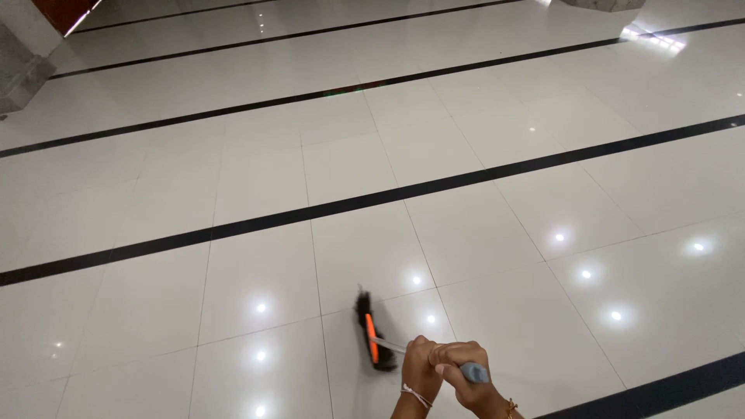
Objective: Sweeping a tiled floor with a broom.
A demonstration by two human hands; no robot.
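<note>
Hands both wrapped around one thin grey metal broom handle (434, 359) at the bottom of the head view. Left hand (421, 371) sits lower on the shaft, fingers closed around it; right hand (464, 374) is clenched just behind, touching the left, near the handle's grey end cap. Ahead of the grip, the black-bristled broom head with an orange bar (372, 332) rests on the glossy white tiled floor (256, 186), crossed by black inlay stripes (341, 206).
</note>
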